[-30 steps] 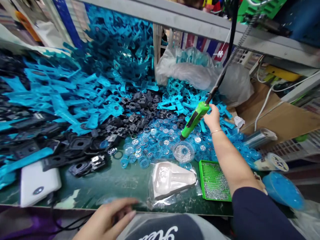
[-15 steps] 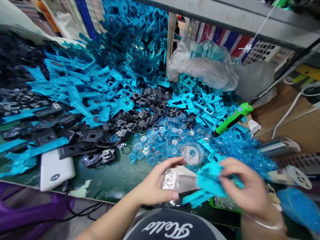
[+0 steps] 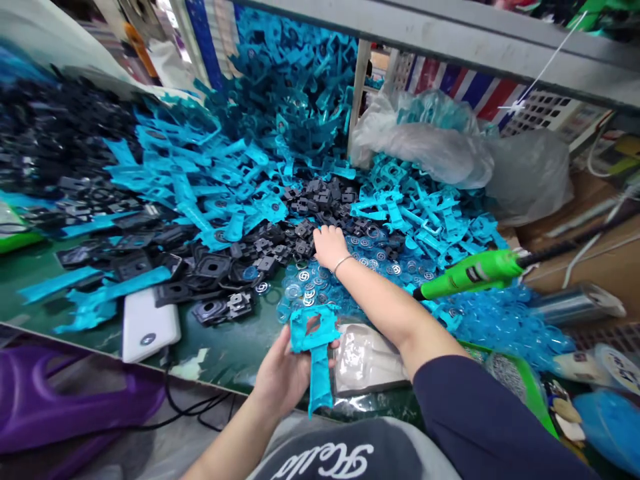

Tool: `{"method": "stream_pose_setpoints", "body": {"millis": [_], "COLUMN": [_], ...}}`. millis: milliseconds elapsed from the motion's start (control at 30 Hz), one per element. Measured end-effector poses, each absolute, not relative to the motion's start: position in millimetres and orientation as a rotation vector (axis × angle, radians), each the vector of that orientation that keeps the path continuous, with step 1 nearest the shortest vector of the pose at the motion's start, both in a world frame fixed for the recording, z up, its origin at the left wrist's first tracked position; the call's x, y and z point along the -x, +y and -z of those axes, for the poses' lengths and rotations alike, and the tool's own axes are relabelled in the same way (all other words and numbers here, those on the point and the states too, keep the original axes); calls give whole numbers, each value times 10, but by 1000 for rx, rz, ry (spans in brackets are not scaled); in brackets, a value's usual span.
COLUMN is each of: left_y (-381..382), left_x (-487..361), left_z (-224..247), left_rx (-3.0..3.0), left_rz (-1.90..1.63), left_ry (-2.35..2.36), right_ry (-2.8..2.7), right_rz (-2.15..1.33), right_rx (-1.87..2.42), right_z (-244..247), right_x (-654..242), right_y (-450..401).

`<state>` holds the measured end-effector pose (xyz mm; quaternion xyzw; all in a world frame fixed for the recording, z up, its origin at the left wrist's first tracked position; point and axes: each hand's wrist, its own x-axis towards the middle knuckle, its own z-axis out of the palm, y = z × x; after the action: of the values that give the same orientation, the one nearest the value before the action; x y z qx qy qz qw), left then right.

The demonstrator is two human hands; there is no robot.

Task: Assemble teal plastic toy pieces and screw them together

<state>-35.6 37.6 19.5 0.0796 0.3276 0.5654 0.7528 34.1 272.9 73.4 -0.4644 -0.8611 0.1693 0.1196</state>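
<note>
My left hand (image 3: pixel 283 377) holds a turquoise plastic part (image 3: pixel 320 363), which has a square frame with a hole at its top and a strip hanging down. Beside it on the table lies a pale grey block (image 3: pixel 367 360) with a clear plastic covering. My right hand (image 3: pixel 331 247) reaches forward to where a heap of small black plastic parts (image 3: pixel 300 237) meets a spread of clear blue discs (image 3: pixel 370 257) with silver swirls. Its fingers are curled down and pressed together, and the fingertips are hidden.
A green electric screwdriver (image 3: pixel 470 273) hangs at the right, close to my right forearm. Turquoise parts (image 3: pixel 200 173) are heaped at the back left. A white power bank (image 3: pixel 150 327) with a cable lies near the front edge. A green tray (image 3: pixel 520 380) holds small metal pieces.
My right hand has let go of the turquoise part and moved forward and left to the heaps. My left hand has left the grey block and now holds that part. The view has shifted.
</note>
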Motion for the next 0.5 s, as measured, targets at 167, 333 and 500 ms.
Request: {"method": "stream_pose_setpoints", "body": {"millis": [167, 333, 500], "left_y": [325, 456, 629], "left_x": [531, 474, 137], "left_z": [-191, -195, -257], "left_rx": [-113, -115, -212], "left_rz": [-1305, -1381, -1349], "left_ry": [661, 587, 478], "right_ry": [-2330, -2256, -1929], "right_rz": [-634, -963, -794], "right_rx": [1350, 1023, 813], "right_z": [-803, -1053, -1061], "right_x": [-449, -1130, -1672], "right_y": [2506, 1849, 1261]}}
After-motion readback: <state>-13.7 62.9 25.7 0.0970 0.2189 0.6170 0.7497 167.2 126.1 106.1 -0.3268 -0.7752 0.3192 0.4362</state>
